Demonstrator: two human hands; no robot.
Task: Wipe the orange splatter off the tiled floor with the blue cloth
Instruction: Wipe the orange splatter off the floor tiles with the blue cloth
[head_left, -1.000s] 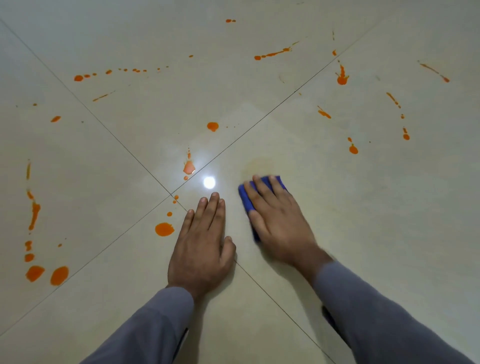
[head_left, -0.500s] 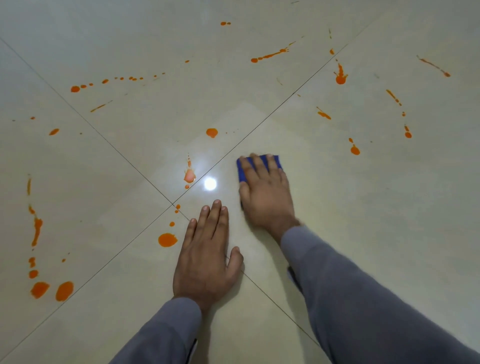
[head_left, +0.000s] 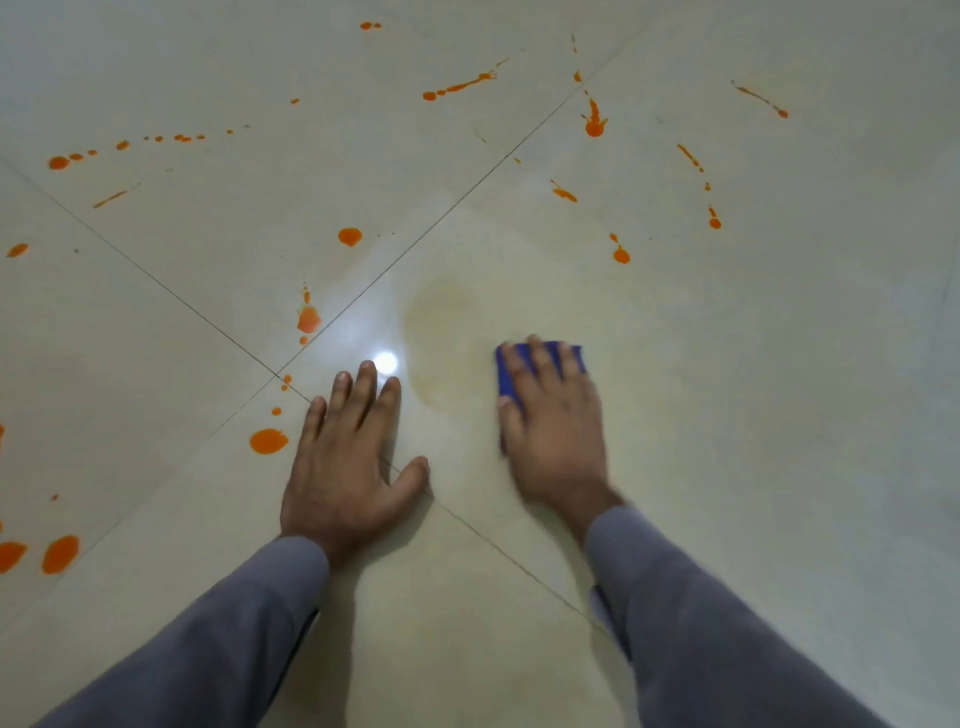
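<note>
Fingers (head_left: 540, 364) of the right hand (head_left: 556, 436) lie straight and flat on the blue cloth (head_left: 571, 353), pressing it against the tiled floor (head_left: 779, 415); the hand does not curl around the cloth, it only pushes on it. The cloth shows just past the fingertips and along the thumb side, with most of it hidden under the palm. The left hand (head_left: 348, 462) is spread flat on the floor beside it, holding nothing, and seems to serve as a support.

Just ahead and to the left of the cloth, between the two hands, lies a pale orange smear (head_left: 441, 322). Its longer direction runs away from the person, so a stroke forward and a little left would probably cover it. Further out, solid orange drops remain. The drop (head_left: 621, 254) ahead and slightly right of the cloth is the nearest one on the cloth's side. The blot (head_left: 308, 318) near the tile joint and the round spot (head_left: 268, 441) by the left fingers lie closer to the empty left hand, so the cloth must cross over to reach them. Most of the splatter is not yet wiped
</note>
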